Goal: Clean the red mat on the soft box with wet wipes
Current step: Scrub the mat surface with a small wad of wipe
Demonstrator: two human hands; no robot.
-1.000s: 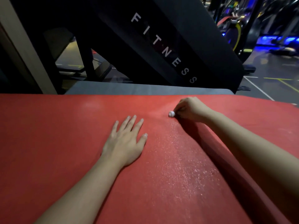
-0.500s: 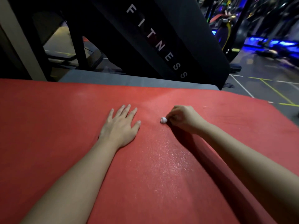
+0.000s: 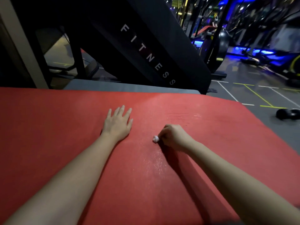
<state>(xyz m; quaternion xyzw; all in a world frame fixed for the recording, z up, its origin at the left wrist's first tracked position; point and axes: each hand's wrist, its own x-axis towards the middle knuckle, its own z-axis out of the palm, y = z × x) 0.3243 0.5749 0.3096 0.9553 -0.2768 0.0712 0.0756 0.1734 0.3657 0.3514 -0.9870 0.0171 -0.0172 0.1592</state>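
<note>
While the right-hand grip is curled tight round a small balled white wet wipe, the wad pokes out at its left edge, touching the wide flat red mat. Further left, well apart, the left-hand grip lies flat on the mat, fingers straight. Glistening wet specks sit just nearer than the right-hand grip.

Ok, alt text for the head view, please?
The right hand pinches a small white wipe against a red mat, beside a wet streak; the left hand lies flat on the mat. A black FITNESS panel stands beyond.
</note>
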